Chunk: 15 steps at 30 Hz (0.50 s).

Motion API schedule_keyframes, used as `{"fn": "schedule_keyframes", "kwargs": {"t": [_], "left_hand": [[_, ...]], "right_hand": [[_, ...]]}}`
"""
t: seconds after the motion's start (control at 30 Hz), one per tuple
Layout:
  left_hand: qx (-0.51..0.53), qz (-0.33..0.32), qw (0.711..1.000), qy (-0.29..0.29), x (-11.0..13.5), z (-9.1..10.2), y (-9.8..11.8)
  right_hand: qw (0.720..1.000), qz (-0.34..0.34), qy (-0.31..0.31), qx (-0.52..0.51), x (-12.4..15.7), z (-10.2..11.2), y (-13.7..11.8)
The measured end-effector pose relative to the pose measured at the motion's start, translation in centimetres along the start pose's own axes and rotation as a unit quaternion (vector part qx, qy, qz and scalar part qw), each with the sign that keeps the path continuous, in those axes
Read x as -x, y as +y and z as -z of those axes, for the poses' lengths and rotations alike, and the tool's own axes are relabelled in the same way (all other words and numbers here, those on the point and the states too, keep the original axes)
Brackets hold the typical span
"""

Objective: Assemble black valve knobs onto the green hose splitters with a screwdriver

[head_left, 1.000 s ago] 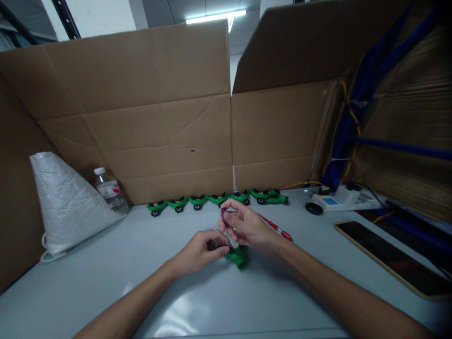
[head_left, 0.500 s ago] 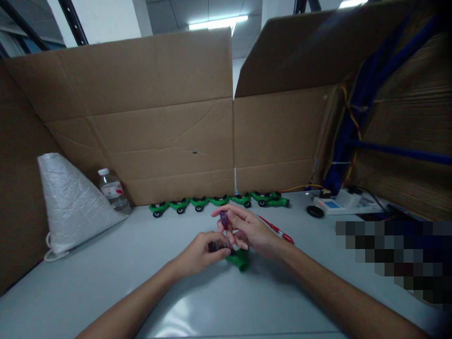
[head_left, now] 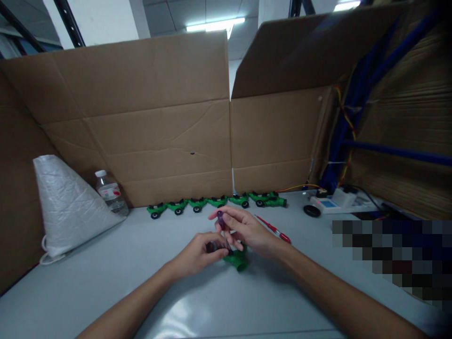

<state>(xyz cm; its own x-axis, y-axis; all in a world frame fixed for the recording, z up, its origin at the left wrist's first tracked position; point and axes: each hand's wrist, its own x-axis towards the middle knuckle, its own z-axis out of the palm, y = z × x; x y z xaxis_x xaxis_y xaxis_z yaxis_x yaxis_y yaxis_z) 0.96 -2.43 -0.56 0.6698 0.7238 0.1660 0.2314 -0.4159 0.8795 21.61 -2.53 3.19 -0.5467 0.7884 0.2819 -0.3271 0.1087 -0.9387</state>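
Observation:
A small green toy car (head_left: 237,260) lies on the grey table in front of me. My left hand (head_left: 197,254) is closed on its left end, pinching a dark part that I cannot make out clearly. My right hand (head_left: 247,230) is closed around a small screwdriver with a purple handle (head_left: 221,220), held upright with its tip down at the car. Both hands meet over the car.
A row of several finished green toy cars (head_left: 219,202) stands along the cardboard wall (head_left: 158,136) at the back. A red pen (head_left: 275,230) lies right of my hands. A water bottle (head_left: 110,193) and a white bag (head_left: 67,202) stand at left. A white device with wires (head_left: 330,203) sits at right.
My right hand has lowered slightly and turned the purple-handled screwdriver upright over the car. My left hand has stayed on the car.

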Motion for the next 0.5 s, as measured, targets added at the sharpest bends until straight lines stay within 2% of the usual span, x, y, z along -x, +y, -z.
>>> {"fn": "schedule_keyframes", "kwargs": {"t": [0.23, 0.5], "left_hand": [[-0.008, 0.006, 1.000, -0.010, 0.02, -0.04, 0.33], [0.021, -0.011, 0.999, -0.024, -0.06, -0.06, 0.58]], "right_hand": [[0.999, 0.003, 0.032, 0.003, -0.10, 0.02, 0.29], [1.000, 0.009, 0.006, 0.006, 0.00, 0.11, 0.49]]}}
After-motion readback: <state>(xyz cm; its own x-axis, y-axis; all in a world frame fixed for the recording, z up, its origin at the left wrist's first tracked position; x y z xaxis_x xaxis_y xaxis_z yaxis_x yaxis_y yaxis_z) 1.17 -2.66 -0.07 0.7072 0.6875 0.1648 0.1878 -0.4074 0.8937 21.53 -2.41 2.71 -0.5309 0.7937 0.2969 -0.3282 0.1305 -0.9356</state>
